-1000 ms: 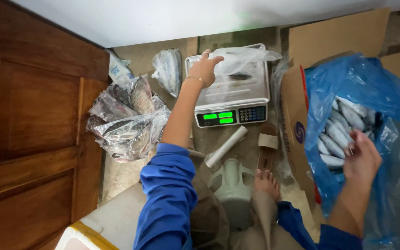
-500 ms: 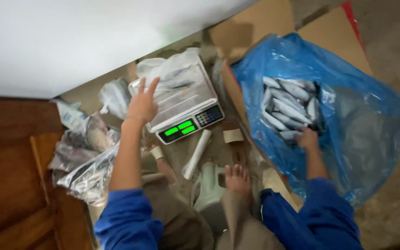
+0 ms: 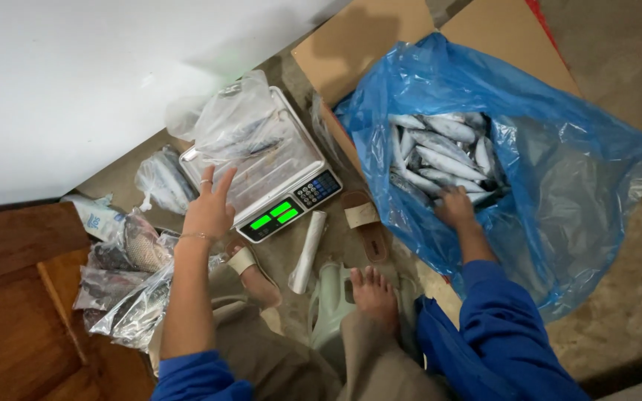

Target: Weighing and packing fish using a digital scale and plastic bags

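We've got L hand [image 3: 208, 212] fingers [image 3: 206, 180] spread flat on scale [image 3: 265, 178] pan, next to clear bag [image 3: 235, 122] w/ fish. R hand [image 3: 455, 206] in blue bag [image 3: 559, 186] on silver fish pile [image 3: 436, 156]; R finger state can't tell. Bag roll [image 3: 307, 251], sandals [image 3: 365, 223] betw scale & foot [image 3: 374, 293], on floor.

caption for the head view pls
Left hand on a digital scale; right hand in a blue bag of fish.

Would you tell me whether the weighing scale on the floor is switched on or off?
On: the weighing scale shows lit green digits on its front display beside the keypad.
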